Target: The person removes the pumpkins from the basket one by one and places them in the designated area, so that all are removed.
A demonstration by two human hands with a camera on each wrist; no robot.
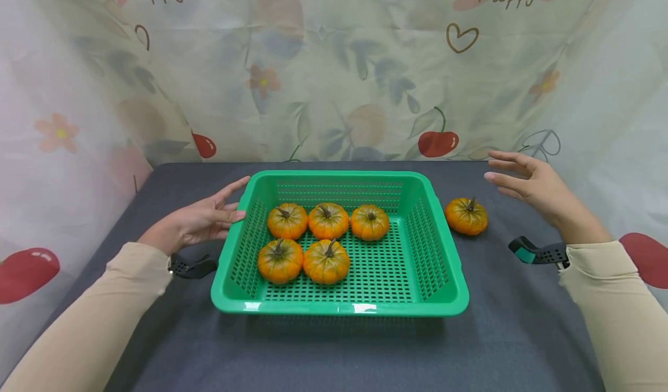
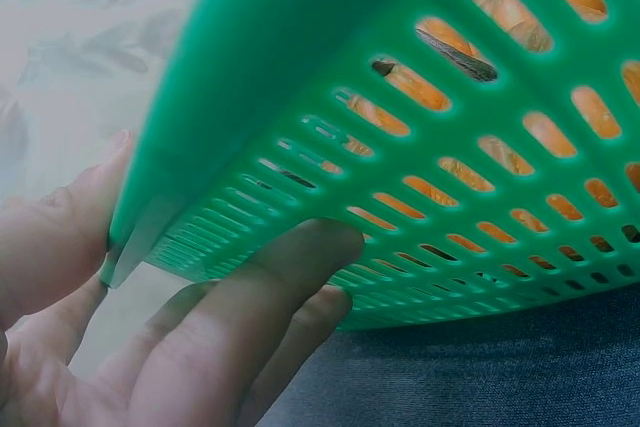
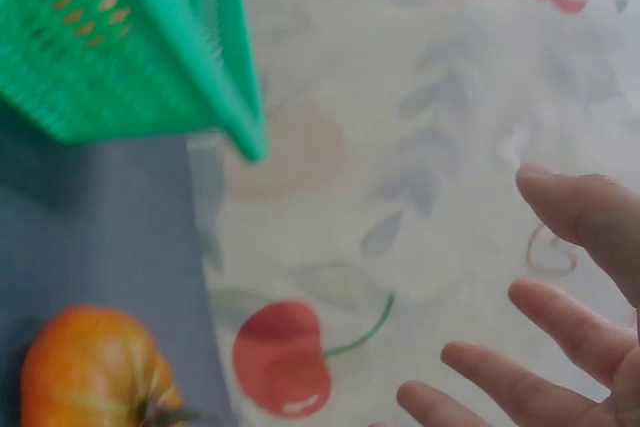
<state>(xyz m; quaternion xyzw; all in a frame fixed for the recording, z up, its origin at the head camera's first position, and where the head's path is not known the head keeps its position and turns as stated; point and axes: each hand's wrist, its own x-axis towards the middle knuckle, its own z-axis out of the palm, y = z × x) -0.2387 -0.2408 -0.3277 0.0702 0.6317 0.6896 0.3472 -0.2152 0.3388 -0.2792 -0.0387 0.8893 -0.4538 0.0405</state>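
A left hand (image 1: 203, 221) grips the rim of a green basket (image 1: 339, 309) at nine o'clock, five pumpkins (image 1: 326, 262) inside. A sixth pumpkin (image 1: 466, 218) rests on the worktop (image 1: 339, 351) at three o'clock; the right hand (image 1: 534, 189) hovers at its two o'clock, fingers loose and empty.

green basket (image 1: 308, 308) holds five orange pumpkins (image 1: 326, 262), a sixth (image 1: 466, 218) beside it.

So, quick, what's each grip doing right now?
Left grip: closed, holding the green basket by its left rim.
Right grip: open, holding nothing, nearest the lone pumpkin beside the basket.
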